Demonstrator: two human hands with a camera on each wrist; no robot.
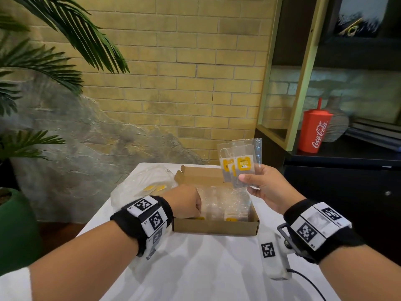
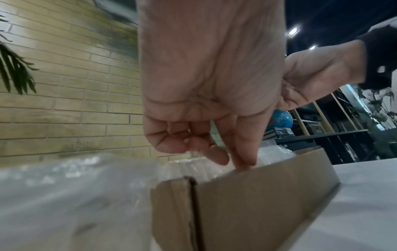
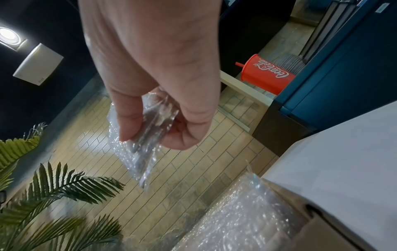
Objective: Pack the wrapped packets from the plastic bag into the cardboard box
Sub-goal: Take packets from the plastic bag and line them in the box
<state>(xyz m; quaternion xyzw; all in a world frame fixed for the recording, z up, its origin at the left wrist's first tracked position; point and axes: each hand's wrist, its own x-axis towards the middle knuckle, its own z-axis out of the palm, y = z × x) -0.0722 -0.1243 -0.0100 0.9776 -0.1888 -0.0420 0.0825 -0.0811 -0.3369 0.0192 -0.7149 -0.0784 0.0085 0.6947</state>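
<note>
Against the yellow brick wall (image 1: 195, 68), with palm fronds (image 1: 54, 51) leaning in from the left, stands a white counter (image 1: 195, 268) that carries the work. To its right a dark shelf unit (image 1: 338, 161) holds a red Coca-Cola cup (image 1: 313, 132) with a straw, and a ribbed grey vase (image 1: 337, 124) sits just behind the cup.

On the counter the cardboard box (image 1: 214, 228) lies open, its lid flap (image 1: 201, 175) tipped back toward the wall. Inside it, clear bubble-wrapped packets (image 1: 223, 203) stand packed side by side, with yellow labels showing at the near wall. Just left of the box and touching it lies the plastic bag (image 1: 134, 187), crumpled, with more yellow-labelled packets showing through its film.

A white strap with a black square marker (image 1: 271, 255) and a thin dark cable rest on the counter near the right wrist.

The left hand (image 1: 186, 202) reaches down into the near left corner of the box; in the left wrist view its fingers (image 2: 247, 152) are loosely curled with the tips against the packets behind the front wall, and whether they grip one cannot be told.

The right hand (image 1: 267, 187) is raised above the right edge of the box, thumb and fingers pinching the lower end of a small bunch of held packets (image 1: 239, 164), which stand upright with yellow labels facing the camera.
</note>
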